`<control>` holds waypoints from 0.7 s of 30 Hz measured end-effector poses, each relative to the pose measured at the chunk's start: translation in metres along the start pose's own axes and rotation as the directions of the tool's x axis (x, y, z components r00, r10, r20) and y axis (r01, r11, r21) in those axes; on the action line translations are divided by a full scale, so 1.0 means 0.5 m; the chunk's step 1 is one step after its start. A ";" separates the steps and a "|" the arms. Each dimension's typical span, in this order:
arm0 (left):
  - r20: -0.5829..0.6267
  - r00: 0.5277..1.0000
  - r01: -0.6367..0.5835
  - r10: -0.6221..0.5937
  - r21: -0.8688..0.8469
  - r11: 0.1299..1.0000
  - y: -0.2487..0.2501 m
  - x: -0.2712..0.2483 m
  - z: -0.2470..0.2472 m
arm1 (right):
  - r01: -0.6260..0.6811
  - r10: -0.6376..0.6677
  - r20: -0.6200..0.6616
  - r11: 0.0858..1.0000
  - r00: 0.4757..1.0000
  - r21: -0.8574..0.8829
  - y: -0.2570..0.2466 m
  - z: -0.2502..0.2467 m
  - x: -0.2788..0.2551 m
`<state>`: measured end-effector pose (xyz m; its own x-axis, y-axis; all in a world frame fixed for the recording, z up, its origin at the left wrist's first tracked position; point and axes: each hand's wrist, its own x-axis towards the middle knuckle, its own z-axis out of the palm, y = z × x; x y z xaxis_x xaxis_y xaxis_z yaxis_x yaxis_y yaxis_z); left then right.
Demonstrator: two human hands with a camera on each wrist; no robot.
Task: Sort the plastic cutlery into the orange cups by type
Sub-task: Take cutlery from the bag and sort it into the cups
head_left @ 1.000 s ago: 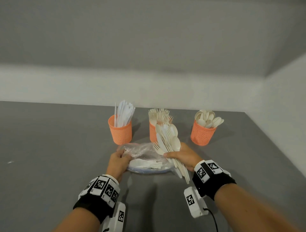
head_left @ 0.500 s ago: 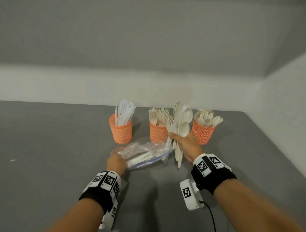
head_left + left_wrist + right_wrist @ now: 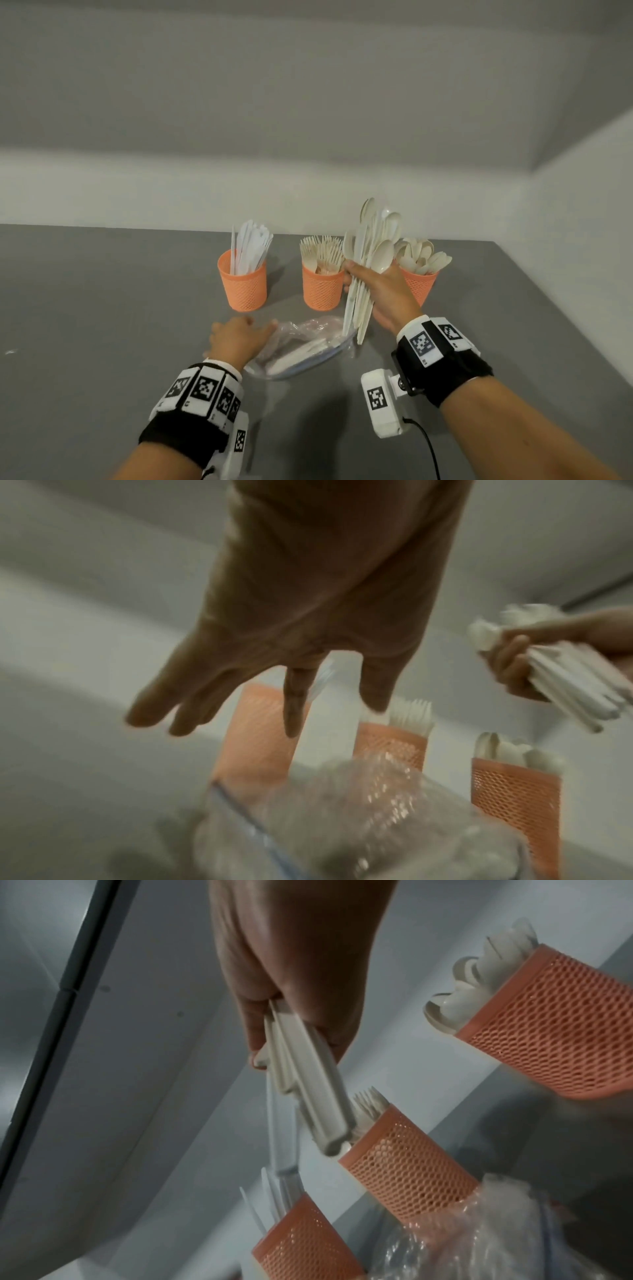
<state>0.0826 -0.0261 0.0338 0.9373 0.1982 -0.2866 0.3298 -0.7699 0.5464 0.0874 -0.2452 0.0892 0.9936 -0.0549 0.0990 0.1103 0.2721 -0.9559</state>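
Observation:
Three orange mesh cups stand in a row on the grey table: the left cup (image 3: 244, 284) holds white knives, the middle cup (image 3: 322, 287) forks, the right cup (image 3: 419, 286) spoons. My right hand (image 3: 380, 291) grips a bundle of cream spoons and other cutlery (image 3: 371, 253), held upright between the middle and right cups. In the right wrist view the bundle's handles (image 3: 301, 1085) stick out below the fingers. My left hand (image 3: 239, 337) hovers with straight, spread fingers (image 3: 294, 702) beside a clear plastic bag (image 3: 305, 346) that still holds some cutlery.
The plastic bag (image 3: 342, 818) lies just in front of the cups. Grey table surface (image 3: 102, 308) stretches to the left and toward me. A white wall runs behind the cups and along the right side.
My right hand lifted the cutlery bundle out of the bag and swung it upright toward the right cup. My left hand let go of the bag and opened.

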 end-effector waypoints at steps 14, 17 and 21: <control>0.008 0.956 -0.129 0.293 -0.887 0.444 0.133 -0.096 -0.021 | -0.233 0.379 0.445 0.908 0.811 -0.349 0.025 0.104 -0.063; 0.004 0.937 -0.114 0.349 -0.941 0.318 0.118 -0.089 -0.040 | -0.309 0.437 0.420 0.888 0.795 -0.339 0.029 0.114 -0.075; 0.153 0.802 -0.052 0.577 -0.944 0.324 0.099 -0.094 -0.053 | -0.387 0.480 0.472 0.877 0.739 -0.286 0.027 0.122 -0.075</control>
<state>0.0577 -0.0574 0.0950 0.9251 -0.3780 -0.0357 0.1639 0.3129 0.9356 0.0530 -0.1807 0.0893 0.7997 0.5435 -0.2552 -0.2950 -0.0146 -0.9554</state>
